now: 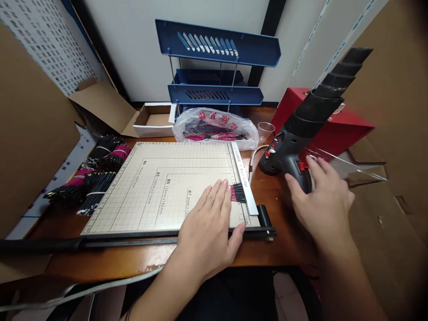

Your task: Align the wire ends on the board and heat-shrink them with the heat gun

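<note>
My left hand (pixel 209 218) lies flat, fingers stretched out together, on a row of thin black and pink wires (pixel 238 193). It presses them against the board of a paper cutter (pixel 187 160), and most of their length is hidden under it. The wire ends reach the cutter's white metal strip (pixel 244 178). To the right, a black heat gun (pixel 294 129) stands on its rear end, nozzle up. My right hand (pixel 321 196) is at its handle beside the red trigger, thumb and fingers apart around it, not closed.
Bundled wires (pixel 103 169) lie left of the cutter, whose long handle (pixel 40 245) runs along the front edge. Behind are a plastic bag (pixel 217 127) of wires, an open white box (pixel 155 129), a clear cup (pixel 265 130) and a blue rack (pixel 217 44). A red box (pixel 347 133) stands right.
</note>
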Demonstrator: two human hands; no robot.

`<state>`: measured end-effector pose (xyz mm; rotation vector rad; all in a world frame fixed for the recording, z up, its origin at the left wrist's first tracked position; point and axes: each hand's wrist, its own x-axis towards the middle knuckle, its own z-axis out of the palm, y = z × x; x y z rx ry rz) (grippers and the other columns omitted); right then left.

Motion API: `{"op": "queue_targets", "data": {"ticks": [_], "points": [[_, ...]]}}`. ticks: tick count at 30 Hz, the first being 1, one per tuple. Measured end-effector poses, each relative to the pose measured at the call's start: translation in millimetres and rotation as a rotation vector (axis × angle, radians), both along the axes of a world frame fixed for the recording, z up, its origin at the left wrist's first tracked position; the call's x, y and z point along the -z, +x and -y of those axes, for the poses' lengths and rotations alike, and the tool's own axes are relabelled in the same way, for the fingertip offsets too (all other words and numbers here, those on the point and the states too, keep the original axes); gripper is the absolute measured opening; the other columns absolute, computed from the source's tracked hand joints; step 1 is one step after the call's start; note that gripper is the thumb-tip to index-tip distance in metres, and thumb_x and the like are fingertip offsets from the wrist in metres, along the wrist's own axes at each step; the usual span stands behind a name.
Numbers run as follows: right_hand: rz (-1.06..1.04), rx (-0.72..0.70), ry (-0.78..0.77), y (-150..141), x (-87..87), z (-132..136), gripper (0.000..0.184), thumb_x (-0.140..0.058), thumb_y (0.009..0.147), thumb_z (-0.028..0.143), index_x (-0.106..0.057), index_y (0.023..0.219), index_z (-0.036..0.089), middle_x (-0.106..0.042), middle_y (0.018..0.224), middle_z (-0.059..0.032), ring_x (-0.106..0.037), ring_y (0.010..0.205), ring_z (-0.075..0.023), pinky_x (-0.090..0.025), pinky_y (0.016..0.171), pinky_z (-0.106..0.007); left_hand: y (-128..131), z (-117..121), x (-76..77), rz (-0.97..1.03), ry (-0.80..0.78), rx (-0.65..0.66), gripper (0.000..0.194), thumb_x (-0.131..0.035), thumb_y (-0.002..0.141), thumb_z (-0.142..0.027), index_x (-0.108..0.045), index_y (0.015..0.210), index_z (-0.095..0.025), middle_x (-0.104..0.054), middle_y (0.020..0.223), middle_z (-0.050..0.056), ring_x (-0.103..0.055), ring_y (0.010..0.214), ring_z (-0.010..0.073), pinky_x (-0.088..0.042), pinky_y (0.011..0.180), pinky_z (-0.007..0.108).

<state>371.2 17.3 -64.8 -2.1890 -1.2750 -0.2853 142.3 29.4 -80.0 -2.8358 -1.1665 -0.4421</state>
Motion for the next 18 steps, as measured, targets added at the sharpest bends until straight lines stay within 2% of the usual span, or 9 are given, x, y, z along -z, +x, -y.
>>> {"op": "queue_targets", "data": {"ticks": [2, 5, 9, 12, 15, 17, 18], "points": [[-0.031, -0.039, -0.076, 10, 6.4, 0, 0.064, -0.052, 0.094, 0.041, -0.046, 0.152, 0.018, -0.052, 0.152, -0.0156, -0.056, 0.129, -0.0412, -0.044, 0.106, -0.063, 0, 0, -0.2, 0.007, -0.002, 0.005, 0.072, -0.038, 0.103, -0.049, -0.041, 0.153, 0.002, -0.033, 0.163, 0.022, -0.032, 0.153, 0.0329, -0.035, 0.125, 0.049], [-0.050, -0.117, -0.066, 13, 13.1, -1, 0.065, -0.044, 0.096, 0.035, -0.038, 0.157, 0.014, -0.057, 0.147, -0.0170, -0.058, 0.126, -0.0371, -0.048, 0.104, -0.055, 0, 1, -2.9, 0.029, -0.007, 0.012, 0.071, -0.040, 0.102, -0.047, -0.035, 0.155, 0.001, -0.031, 0.164, 0.021, -0.029, 0.154, 0.0321, -0.035, 0.124, 0.050], [0.005, -0.130, -0.090, 9, 14.6, -2, 0.065, -0.038, 0.097, 0.031, -0.034, 0.158, 0.008, -0.055, 0.143, -0.0219, -0.055, 0.127, -0.0378, -0.047, 0.104, -0.054, -6, 0, -10.0, 0.129, 0.010, 0.009, 0.072, -0.046, 0.101, -0.043, -0.026, 0.158, -0.003, -0.030, 0.166, 0.020, -0.027, 0.156, 0.0306, -0.036, 0.124, 0.050], [0.024, -0.131, -0.122, 10, 13.5, -2, 0.065, -0.037, 0.097, 0.028, -0.032, 0.158, 0.007, -0.055, 0.140, -0.0229, -0.055, 0.126, -0.0377, -0.048, 0.104, -0.055, -16, -5, -15.7, 0.247, 0.075, -0.042, 0.059, -0.048, 0.102, -0.037, -0.037, 0.151, -0.008, -0.041, 0.161, 0.019, -0.033, 0.153, 0.0309, -0.032, 0.124, 0.052], [0.043, -0.132, -0.076, 6, 9.0, -1, 0.063, -0.043, 0.097, 0.030, -0.039, 0.155, 0.006, -0.053, 0.144, -0.0232, -0.051, 0.131, -0.0386, -0.043, 0.110, -0.058, -28, -14, -20.3, 0.342, 0.105, -0.112, 0.037, -0.053, 0.100, -0.031, -0.056, 0.132, -0.012, -0.063, 0.139, 0.016, -0.056, 0.131, 0.0309, -0.043, 0.113, 0.050], [-0.003, -0.116, 0.100, -1, 1.2, -5, 0.062, -0.052, 0.095, 0.037, -0.047, 0.150, 0.009, -0.051, 0.148, -0.0206, -0.050, 0.134, -0.0369, -0.040, 0.115, -0.056, -36, -20, -22.6, 0.382, 0.059, -0.169, 0.024, -0.055, 0.099, -0.032, -0.063, 0.115, -0.015, -0.071, 0.116, 0.012, -0.063, 0.109, 0.0284, -0.050, 0.096, 0.046], [-0.097, -0.118, 0.214, -5, -4.4, -10, 0.061, -0.056, 0.093, 0.042, -0.052, 0.146, 0.012, -0.053, 0.146, -0.0186, -0.053, 0.130, -0.0344, -0.041, 0.115, -0.054, -39, -23, -23.5, 0.405, 0.008, -0.200, 0.020, -0.056, 0.099, -0.033, -0.064, 0.107, -0.017, -0.072, 0.106, 0.010, -0.064, 0.099, 0.0264, -0.050, 0.089, 0.043]]}}
